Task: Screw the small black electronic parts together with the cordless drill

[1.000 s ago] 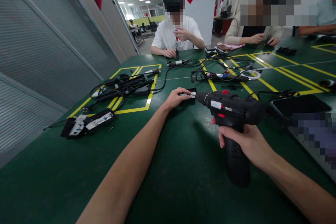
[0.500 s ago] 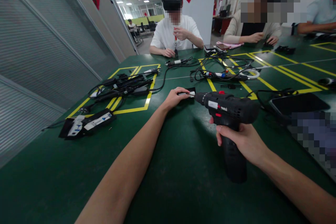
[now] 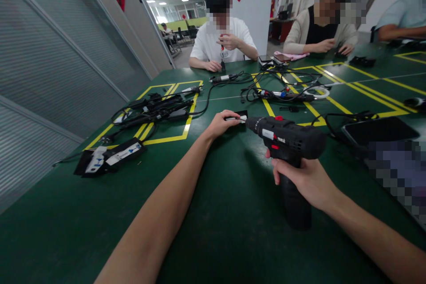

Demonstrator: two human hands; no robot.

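Note:
My right hand is wrapped round the grip of a black cordless drill with red switches. The drill's chuck points left and away, toward my left hand. There my fingers are closed on a small white-and-black piece, mostly hidden by the fingers, just above the table or resting on it. The bit's tip meets this piece or lies very close to it; I cannot tell which. A black pad shows behind the piece.
Bundled black cables lie in a yellow-taped area at left, with labelled black pouches nearer me. More cables and a pen-like tool lie ahead. A phone is at right. Co-workers sit across the green table.
The drill and my right hand have shifted very slightly left. My left hand stays in place on the small piece. The co-worker at the right has moved their head.

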